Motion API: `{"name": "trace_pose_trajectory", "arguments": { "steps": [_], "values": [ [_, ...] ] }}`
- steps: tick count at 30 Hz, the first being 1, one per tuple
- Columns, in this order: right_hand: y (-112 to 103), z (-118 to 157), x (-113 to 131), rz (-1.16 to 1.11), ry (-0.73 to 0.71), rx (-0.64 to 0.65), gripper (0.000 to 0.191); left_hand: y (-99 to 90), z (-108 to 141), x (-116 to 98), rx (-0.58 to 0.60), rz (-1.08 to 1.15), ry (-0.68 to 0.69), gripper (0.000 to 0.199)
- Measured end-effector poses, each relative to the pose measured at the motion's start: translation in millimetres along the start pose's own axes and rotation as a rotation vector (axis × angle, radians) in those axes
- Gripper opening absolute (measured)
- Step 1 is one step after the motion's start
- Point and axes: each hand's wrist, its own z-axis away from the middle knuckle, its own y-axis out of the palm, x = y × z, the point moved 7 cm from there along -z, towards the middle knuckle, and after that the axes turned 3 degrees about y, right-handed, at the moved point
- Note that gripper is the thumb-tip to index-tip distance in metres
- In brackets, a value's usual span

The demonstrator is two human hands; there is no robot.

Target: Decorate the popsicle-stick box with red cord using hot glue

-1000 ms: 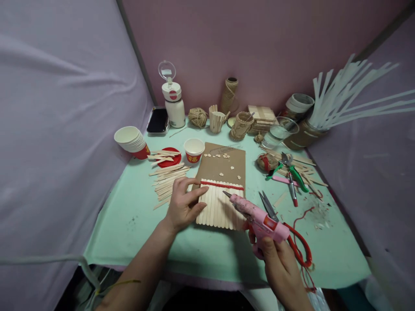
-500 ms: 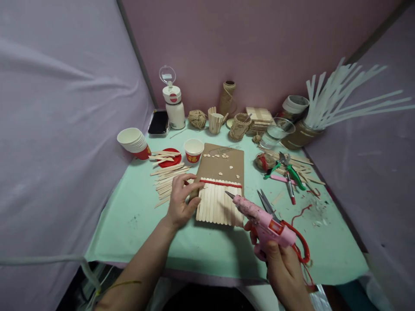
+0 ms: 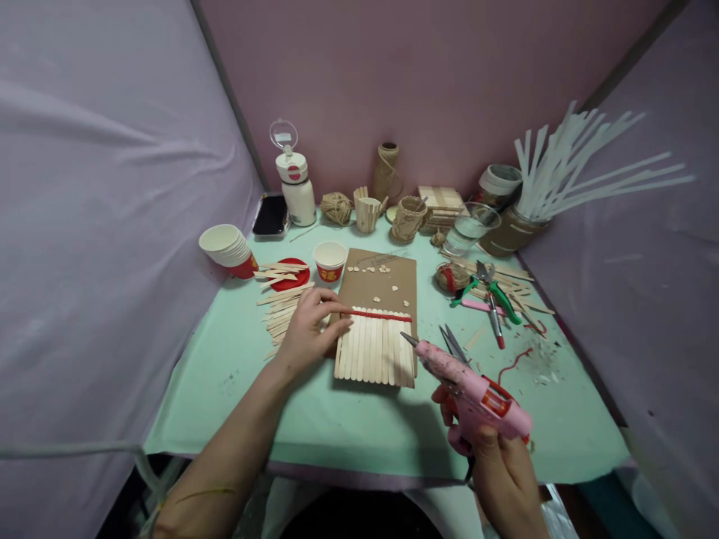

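My right hand [image 3: 499,457] grips a pink hot glue gun [image 3: 469,382], its metal nozzle pointing up and left over the right part of a row of wooden craft sticks [image 3: 374,350]. The sticks lie side by side on a brown cardboard sheet [image 3: 365,284], with a red cord [image 3: 382,316] across their upper ends. My left hand [image 3: 311,326] is at the cord's left end, thumb and index finger close together; whatever they pinch is too small to make out. Several small wooden hearts [image 3: 383,269] are scattered on the bare cardboard. Scissors [image 3: 454,343] lie partly hidden behind the glue gun.
Loose sticks [image 3: 284,311], a red lid [image 3: 303,273] and paper cups [image 3: 330,258] stand left of the cardboard. Green-handled pliers [image 3: 497,292] and a twine ball [image 3: 452,277] lie right. Behind are a white bottle [image 3: 299,198], a water cup [image 3: 469,228] and a jar of glue sticks [image 3: 514,228].
My left fingertips have moved up onto the cord's left end and closer together. The glue gun has shifted slightly right and down, away from the sticks. The whole view has shifted a little.
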Motion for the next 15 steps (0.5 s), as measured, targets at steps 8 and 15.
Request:
{"name": "trace_pose_trajectory", "arguments": {
  "steps": [8,15],
  "values": [
    [-6.8,-3.1,-3.0,0.017,-0.018,-0.017,0.046,5.0,-9.7,6.8,0.191,-0.010,0.016,0.010],
    [-12.8,-10.9,-13.5,-0.005,-0.012,0.001,0.048,7.6,-7.2,11.0,0.182,0.012,0.014,0.010]
  ]
}}
